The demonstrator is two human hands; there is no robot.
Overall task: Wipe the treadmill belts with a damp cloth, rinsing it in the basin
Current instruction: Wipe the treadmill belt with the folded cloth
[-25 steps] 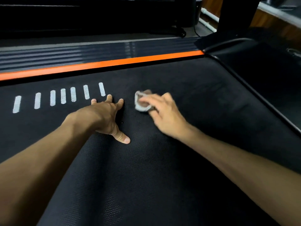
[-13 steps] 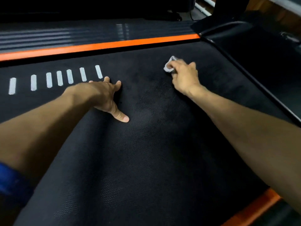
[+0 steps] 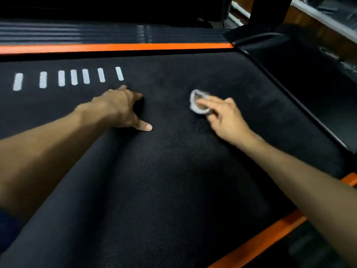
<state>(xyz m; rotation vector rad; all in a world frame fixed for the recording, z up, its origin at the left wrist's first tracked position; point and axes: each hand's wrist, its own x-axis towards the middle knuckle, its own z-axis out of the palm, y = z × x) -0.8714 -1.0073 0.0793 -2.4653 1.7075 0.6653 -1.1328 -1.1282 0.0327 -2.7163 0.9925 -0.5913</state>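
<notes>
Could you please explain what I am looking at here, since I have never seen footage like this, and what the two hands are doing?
There is no robot here: a person wears a camera on the head, so you look forward and down at their own arms. The dark textured surface is a treadmill belt, edged by an orange side strip and printed with white marks. The left hand rests on the belt with fingers spread, as if bracing. The right hand presses a small grey cloth against the belt with its fingers, wiping. No basin shows in this view.
</notes>
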